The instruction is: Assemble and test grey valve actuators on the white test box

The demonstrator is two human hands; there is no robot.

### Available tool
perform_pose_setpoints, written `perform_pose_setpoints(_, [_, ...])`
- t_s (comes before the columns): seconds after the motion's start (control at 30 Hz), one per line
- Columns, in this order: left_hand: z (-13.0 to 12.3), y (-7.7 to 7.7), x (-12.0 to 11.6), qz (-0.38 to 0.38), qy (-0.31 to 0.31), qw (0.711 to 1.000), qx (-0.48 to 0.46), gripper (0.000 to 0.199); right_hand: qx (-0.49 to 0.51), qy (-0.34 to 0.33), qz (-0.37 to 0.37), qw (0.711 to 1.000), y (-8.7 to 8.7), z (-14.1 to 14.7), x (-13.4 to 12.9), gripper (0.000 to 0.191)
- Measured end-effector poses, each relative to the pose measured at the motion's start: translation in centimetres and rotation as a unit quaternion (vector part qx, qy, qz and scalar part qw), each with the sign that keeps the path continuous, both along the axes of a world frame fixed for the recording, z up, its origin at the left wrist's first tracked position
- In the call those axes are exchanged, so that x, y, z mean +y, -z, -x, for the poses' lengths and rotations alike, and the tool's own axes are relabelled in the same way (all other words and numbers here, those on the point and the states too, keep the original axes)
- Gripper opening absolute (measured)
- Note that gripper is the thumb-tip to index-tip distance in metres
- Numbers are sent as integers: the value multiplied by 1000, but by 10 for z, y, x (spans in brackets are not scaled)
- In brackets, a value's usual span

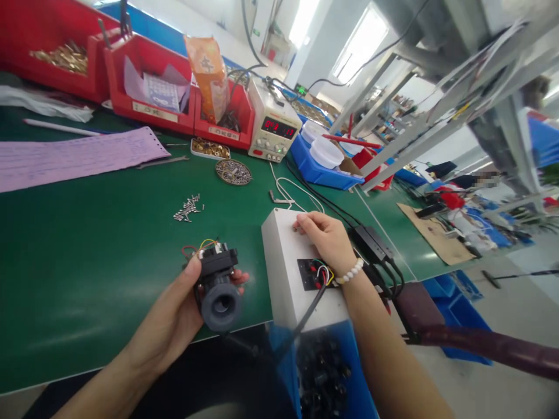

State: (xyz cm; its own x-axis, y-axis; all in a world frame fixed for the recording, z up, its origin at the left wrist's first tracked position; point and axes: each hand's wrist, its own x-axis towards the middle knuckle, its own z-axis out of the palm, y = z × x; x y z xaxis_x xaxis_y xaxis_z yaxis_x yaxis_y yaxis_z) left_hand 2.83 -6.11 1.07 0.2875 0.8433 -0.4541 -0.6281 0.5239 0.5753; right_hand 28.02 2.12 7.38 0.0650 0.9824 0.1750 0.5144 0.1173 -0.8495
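Observation:
My left hand (183,302) is wrapped round a black device (218,285) with a round grey ring facing me and thin red and yellow wires on top. It is held over the front edge of the green table (131,233). My right hand (327,235) rests on top of a white box (282,262), its thumb and index finger pinched together at a small part near the far end; that part is too small to name. Coloured wires and a black cable (311,311) run into a black terminal panel (308,274) on the box, beside my right wrist.
Loose screws (188,208) lie left of the box, with a round dish (233,172) behind them. Red bins (148,110), a power supply (273,125) and a blue tray (323,169) line the back. A blue bin (364,390) of black parts is below the box.

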Motion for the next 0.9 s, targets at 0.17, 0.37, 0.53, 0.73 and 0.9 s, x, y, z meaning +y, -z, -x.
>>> perform_pose_setpoints(0.17, [0, -1, 3, -16, 21, 1000, -17, 48, -28, -18, -6, 999, 11, -1, 1, 39])
perform_pose_setpoints(0.37, [2, -1, 3, -12, 34, 999, -11, 43, -43, -18, -18, 999, 15, -4, 8, 55])
perform_pose_setpoints(0.53, [1, -1, 5, -29, 24, 999, -19, 37, -100, -27, -62, 993, 15, -4, 4, 33])
perform_pose_setpoints(0.73, [2, -1, 6, -32, 30, 999, -4, 35, -110, -31, -66, 991, 17, -3, 4, 20])
perform_pose_setpoints(0.9, [0, 0, 7, -28, 34, 999, -7, 37, -117, -31, -69, 990, 14, -3, 3, 18])
